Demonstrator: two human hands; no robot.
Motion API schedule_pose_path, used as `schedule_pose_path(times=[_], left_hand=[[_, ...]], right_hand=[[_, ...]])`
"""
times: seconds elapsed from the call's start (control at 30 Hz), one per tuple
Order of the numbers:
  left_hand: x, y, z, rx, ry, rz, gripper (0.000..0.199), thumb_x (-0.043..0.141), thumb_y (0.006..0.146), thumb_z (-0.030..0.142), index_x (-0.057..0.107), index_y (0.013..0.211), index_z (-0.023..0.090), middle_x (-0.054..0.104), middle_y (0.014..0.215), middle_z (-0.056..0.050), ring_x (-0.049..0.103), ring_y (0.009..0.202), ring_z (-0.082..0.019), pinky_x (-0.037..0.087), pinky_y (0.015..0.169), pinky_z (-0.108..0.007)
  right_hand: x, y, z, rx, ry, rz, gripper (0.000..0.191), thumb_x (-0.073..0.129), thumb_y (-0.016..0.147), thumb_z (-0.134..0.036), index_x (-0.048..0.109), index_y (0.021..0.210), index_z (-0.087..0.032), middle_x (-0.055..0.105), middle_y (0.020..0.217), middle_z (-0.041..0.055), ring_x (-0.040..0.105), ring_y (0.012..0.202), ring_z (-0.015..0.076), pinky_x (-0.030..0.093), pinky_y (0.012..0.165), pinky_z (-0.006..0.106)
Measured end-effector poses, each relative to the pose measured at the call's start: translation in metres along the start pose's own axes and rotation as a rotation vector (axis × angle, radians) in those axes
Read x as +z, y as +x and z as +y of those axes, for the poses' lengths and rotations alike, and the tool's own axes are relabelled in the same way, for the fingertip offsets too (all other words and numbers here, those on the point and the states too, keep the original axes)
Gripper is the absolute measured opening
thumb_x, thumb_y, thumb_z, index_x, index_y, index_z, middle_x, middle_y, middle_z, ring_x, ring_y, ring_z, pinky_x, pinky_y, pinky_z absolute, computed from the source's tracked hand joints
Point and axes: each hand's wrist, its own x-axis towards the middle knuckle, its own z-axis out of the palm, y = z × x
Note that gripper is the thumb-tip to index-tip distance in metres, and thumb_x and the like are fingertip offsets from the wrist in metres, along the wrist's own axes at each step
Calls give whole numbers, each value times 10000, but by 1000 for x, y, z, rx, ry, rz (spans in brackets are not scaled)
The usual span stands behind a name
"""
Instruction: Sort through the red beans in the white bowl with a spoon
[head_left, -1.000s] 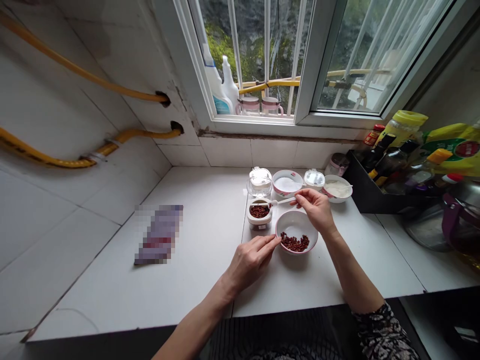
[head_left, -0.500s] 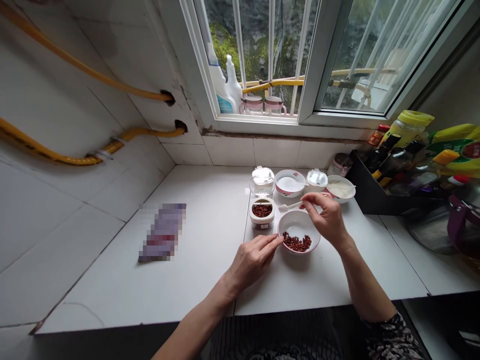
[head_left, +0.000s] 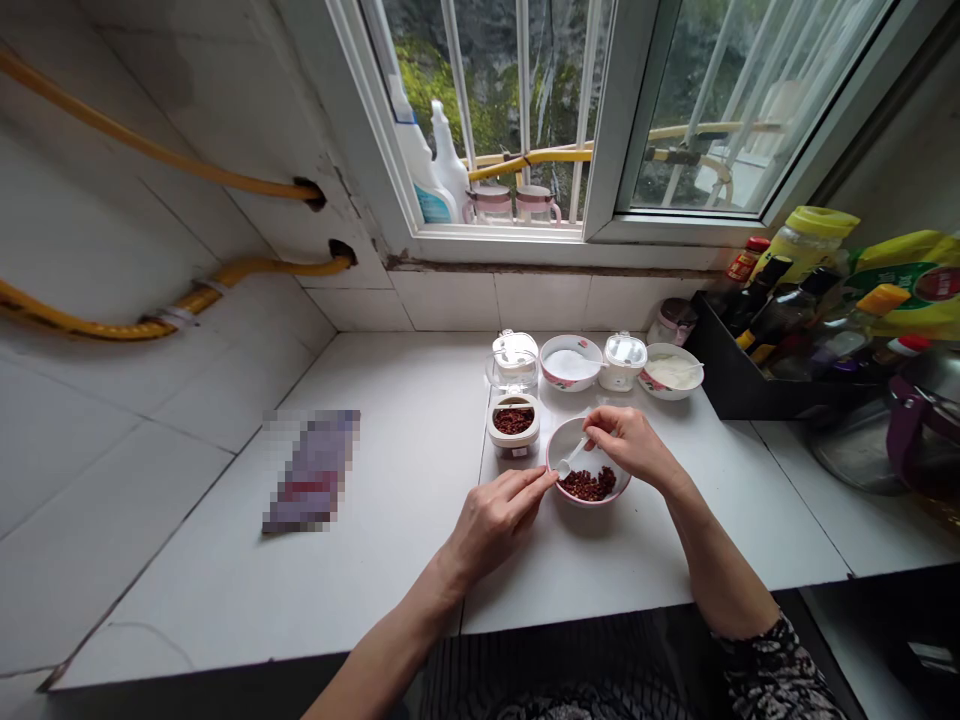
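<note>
On the desk (head_left: 375, 570), a bowl (head_left: 561, 440) holds reddish bits (head_left: 591, 487); right hand (head_left: 630, 444) pinches a spoon (head_left: 573, 456) inside; left hand (head_left: 496, 512) touches its rim (head_left: 548, 452), grip unclear; spooning seems underway, steadiness likely needed next.

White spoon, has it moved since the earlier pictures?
Yes. Judged against the open jar, the white spoon in the right hand has moved toward the person and rightward, from the jar's rim to over the left side of the bowl.

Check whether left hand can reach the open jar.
Probably yes: the left hand touches the bowl, and the open jar stands just beyond that hand, with nothing visible between.
</note>
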Motion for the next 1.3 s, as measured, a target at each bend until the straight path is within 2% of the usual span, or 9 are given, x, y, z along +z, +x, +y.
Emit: schedule_pose_path(times=[0.17,0.53,0.77,0.9,1.0,1.13,1.3], left_hand=[[0,0,0,4,-12,17,423,490,949,69,573,1338,211,727,1099,-90,710,945,-176,605,776,-271],[0,2,1,8,-13,25,395,489,950,77,592,1312,195,728,1086,-97,712,929,-178,610,772,-282],[-2,2,2,11,-5,19,404,482,957,83,580,1330,202,727,1097,-100,713,913,-179,609,767,-285],[-2,2,2,12,2,14,374,485,957,84,599,1297,192,730,1089,-100,712,910,-182,609,761,-288],[-1,2,2,11,-1,17,360,491,956,79,608,1279,186,730,1087,-97,710,908,-181,607,761,-285],[-1,1,2,6,-5,16,402,492,954,78,581,1325,206,727,1097,-90,708,919,-176,603,772,-280],[-2,2,2,10,-12,25,414,498,950,70,573,1332,211,725,1098,-86,707,920,-180,605,748,-283]], right_hand=[[-3,3,10,50,185,6,125,588,788,-289,648,739,-190,707,628,22,648,630,171,495,626,291],[-8,8,16,95,374,51,216,682,697,-380,648,722,-168,686,613,30,646,602,159,497,606,288],[-10,8,17,78,320,78,185,662,723,-357,639,729,-174,684,651,28,673,624,173,498,609,288],[-9,3,13,26,85,139,106,570,792,-266,641,753,-198,710,678,25,692,685,186,484,645,290],[-5,-1,8,-14,-55,107,121,541,816,-237,640,750,-212,722,686,23,678,696,188,473,667,299],[0,-2,5,13,23,-14,123,549,818,-269,635,749,-214,715,676,19,651,667,182,475,646,299],[-3,-1,7,86,122,-46,124,573,799,-292,642,759,-198,719,669,26,634,652,173,473,641,298]])
